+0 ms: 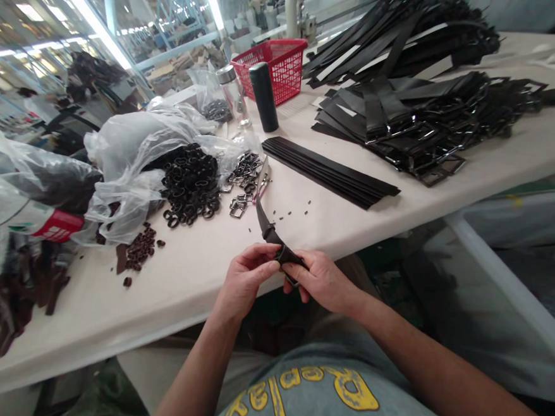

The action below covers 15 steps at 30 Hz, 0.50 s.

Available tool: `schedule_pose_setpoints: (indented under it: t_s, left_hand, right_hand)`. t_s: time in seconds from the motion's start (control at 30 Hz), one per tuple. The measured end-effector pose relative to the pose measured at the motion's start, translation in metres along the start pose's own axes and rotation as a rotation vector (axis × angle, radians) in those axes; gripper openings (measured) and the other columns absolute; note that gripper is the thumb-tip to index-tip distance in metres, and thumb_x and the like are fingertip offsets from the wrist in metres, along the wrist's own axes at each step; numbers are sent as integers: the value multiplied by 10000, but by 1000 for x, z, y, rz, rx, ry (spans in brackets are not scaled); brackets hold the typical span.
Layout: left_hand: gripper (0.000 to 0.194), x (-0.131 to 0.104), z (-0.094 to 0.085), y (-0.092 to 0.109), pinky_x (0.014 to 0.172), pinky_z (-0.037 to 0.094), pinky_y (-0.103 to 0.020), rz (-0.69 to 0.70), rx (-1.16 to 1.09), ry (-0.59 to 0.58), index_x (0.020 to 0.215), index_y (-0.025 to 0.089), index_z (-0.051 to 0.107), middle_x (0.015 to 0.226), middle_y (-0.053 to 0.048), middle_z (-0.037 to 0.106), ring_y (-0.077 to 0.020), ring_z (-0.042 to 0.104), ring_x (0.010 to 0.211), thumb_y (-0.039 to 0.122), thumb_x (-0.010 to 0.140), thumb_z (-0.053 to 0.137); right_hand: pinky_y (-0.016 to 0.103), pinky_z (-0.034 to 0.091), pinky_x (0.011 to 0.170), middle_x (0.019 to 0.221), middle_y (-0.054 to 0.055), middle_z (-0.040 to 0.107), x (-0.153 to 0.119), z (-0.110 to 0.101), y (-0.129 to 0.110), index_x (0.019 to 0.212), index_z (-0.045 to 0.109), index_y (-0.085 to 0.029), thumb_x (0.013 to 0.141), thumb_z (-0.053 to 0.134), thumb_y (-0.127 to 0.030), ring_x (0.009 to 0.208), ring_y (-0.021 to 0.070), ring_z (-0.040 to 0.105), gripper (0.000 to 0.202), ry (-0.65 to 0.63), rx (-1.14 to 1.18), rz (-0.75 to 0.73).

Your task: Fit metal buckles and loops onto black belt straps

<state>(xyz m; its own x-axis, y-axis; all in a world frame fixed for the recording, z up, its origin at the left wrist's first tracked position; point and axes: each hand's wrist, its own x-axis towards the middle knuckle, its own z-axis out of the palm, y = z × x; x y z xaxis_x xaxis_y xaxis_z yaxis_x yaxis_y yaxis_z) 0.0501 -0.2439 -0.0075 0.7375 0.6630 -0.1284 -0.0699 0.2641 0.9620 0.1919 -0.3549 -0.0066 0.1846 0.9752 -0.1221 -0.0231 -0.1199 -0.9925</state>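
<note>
A black belt strap [267,225] runs from the tabletop to the table's front edge, where both my hands hold its near end. My left hand [248,276] pinches the strap between thumb and fingers. Close beside it, my right hand [322,279] grips the folded end, thumb on top. A bit of metal shows under the right fingers, partly hidden. A dark loop sits around the strap just beyond my hands. Past the strap lie loose metal buckles [245,174] and a heap of black belt loops [191,183].
Black strips [330,172] lie stacked behind my right hand. Farther right is a pile of buckled belts [421,123]. A dark flask [263,97] stands by a red basket [287,72]. Brown loops [141,249] and plastic bags [130,140] lie left.
</note>
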Motion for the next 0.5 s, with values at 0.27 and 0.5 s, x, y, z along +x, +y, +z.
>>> schedule_pose_setpoints:
  t_s: [0.27,0.5]
  left_hand:
    - [119,-2,4,10,780,506,-257,220,376,-38,871,224,789,893,-43,648,-159,618,847,221,752,793]
    - [245,-6,3,2,739,516,-278,226,607,-67,928,271,792,875,-30,661,-169,633,793,119,740,747]
  right_hand:
    - [175,375,392,670,5,659,1,3,12,895,601,-148,925,499,-409,399,67,501,281,-51,-34,-20]
    - [196,479,512,767,6,649,-2,-1,12,945,605,-136,800,605,-234,560,103,609,175,-84,10,-42]
